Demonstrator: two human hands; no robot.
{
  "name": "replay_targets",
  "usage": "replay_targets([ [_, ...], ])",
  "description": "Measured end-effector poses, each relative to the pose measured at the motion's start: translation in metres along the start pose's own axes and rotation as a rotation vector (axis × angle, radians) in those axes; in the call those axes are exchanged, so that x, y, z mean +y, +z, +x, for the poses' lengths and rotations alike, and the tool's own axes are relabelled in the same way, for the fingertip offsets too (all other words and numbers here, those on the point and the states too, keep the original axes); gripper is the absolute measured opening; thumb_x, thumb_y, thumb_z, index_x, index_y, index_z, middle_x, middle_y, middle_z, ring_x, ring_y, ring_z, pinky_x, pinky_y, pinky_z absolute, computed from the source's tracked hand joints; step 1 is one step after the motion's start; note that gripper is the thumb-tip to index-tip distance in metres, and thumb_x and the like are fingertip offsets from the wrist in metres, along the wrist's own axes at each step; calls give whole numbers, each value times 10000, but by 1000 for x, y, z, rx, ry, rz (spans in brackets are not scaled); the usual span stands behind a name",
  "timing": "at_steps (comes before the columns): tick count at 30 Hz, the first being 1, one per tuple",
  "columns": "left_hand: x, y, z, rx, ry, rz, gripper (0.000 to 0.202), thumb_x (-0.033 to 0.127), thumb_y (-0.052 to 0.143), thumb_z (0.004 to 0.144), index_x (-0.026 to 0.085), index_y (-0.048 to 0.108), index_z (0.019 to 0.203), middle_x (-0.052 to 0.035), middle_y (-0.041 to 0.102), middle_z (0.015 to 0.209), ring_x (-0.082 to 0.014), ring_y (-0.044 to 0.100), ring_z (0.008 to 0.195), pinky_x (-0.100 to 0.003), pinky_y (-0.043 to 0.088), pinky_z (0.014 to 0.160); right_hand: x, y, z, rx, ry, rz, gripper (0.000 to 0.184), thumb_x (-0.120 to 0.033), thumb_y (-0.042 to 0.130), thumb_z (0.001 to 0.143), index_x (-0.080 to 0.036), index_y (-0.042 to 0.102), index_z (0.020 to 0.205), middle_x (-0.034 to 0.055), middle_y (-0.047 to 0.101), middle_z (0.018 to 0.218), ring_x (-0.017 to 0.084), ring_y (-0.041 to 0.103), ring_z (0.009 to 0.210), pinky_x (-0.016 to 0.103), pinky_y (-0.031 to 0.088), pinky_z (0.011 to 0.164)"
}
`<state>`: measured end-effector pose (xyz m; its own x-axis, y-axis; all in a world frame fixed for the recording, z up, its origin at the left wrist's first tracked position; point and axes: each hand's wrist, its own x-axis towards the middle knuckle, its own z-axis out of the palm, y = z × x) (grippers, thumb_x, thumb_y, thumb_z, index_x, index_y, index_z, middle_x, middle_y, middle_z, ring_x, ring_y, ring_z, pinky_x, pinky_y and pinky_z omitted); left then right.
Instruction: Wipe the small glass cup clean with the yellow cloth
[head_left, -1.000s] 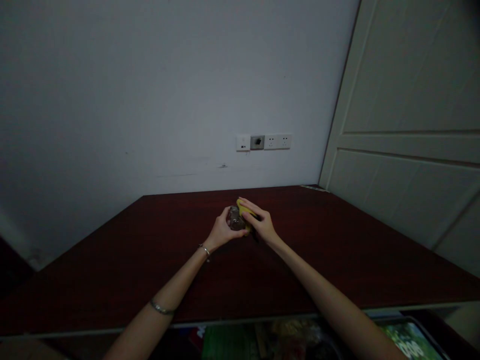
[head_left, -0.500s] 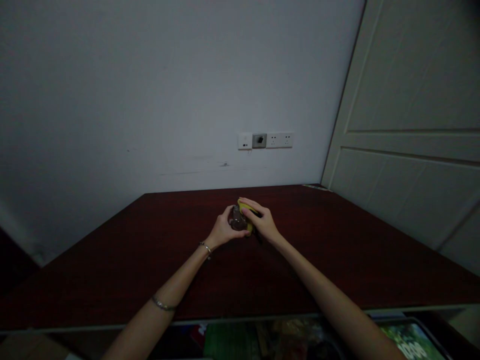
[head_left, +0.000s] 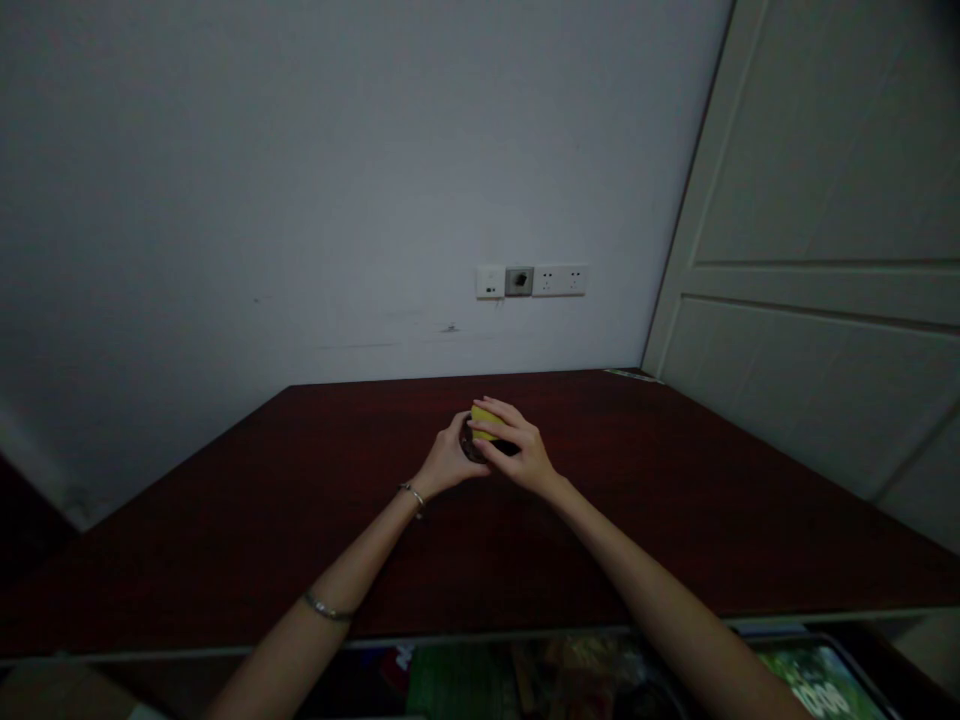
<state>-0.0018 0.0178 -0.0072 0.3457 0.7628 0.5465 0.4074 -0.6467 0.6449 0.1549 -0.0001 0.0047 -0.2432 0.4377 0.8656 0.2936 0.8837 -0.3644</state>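
Above the desk (head_left: 352, 430), our left fingers (head_left: 454, 423) clasp a dark object (head_left: 466, 446); our right fingers (head_left: 501, 432) hold cloth (head_left: 486, 413), now covering more.

The left forearm (head_left: 367, 563) and right forearm (head_left: 637, 570) are slanting forward and inward like a wedge — the left grip (head_left: 444, 457) is standing cupped, thumb (head_left: 472, 469) lowest, while the right grip (head_left: 527, 455) is lying just beside it, fingers (head_left: 504, 432) bent and slightly spread
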Motion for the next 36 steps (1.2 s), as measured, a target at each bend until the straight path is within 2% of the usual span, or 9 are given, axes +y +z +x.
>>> replay_targets([
  [2,-1,0,0,1,2,0,739,208,740,510,162,418,1173,-45,625,969,-170,612,801,-277,495,691,1,0,0,-18,-30,-20,301,-240,599,763,-310,636,1053,24,555,1234,213,443,1203,444,355,1013],
  [4,0,0,0,12,10,6,715,237,738,524,159,430,1165,-54,625,982,-176,613,814,-288,492,708,2,0,1,-20,0,-6,295,-253,594,770,-305,635,1058,32,552,1237,212,459,1187,435,360,1007],
  [7,1,-1,0,17,22,11,722,308,749,528,165,439,1163,-68,623,1020,-195,609,875,-313,485,764,3,1,4,9,114,87,275,-289,570,792,-285,638,1058,49,556,1227,203,509,1133,398,384,986],
  [12,2,0,0,15,-5,27,780,375,774,489,166,444,1164,-73,627,1031,-212,608,904,-332,485,797,6,2,8,67,287,230,261,-344,553,803,-257,658,1025,59,633,1097,199,545,1083,383,400,970],
  [15,0,2,0,25,-50,24,733,355,768,499,167,463,1138,-59,643,974,-206,618,857,-321,496,752,5,2,6,56,252,177,269,-331,550,806,-271,645,1050,59,599,1162,205,533,1100,400,392,977],
  [20,-10,5,4,60,-121,-67,538,254,695,588,142,488,1072,-67,653,920,-184,625,795,-281,499,686,0,4,1,-62,22,-6,297,-272,590,780,-322,627,1070,25,511,1282,226,388,1246,448,322,1027],
  [22,-12,6,5,73,-127,-90,521,239,682,597,135,487,1069,-81,650,934,-187,626,796,-282,499,687,0,5,1,-83,-17,-29,304,-265,586,784,-320,621,1081,26,506,1288,221,361,1264,446,314,1033],
  [31,-10,5,5,79,-122,-36,598,274,730,549,156,490,1084,-51,649,928,-186,624,799,-289,496,689,3,11,2,49,215,74,291,-317,565,799,-302,622,1084,49,529,1247,205,503,1136,388,385,980],
  [36,-18,4,6,76,-161,16,625,322,733,545,165,483,1096,-61,653,912,-215,630,805,-301,491,673,3,14,7,36,215,27,285,-312,569,795,-299,630,1073,55,541,1230,208,512,1118,395,388,975],
])
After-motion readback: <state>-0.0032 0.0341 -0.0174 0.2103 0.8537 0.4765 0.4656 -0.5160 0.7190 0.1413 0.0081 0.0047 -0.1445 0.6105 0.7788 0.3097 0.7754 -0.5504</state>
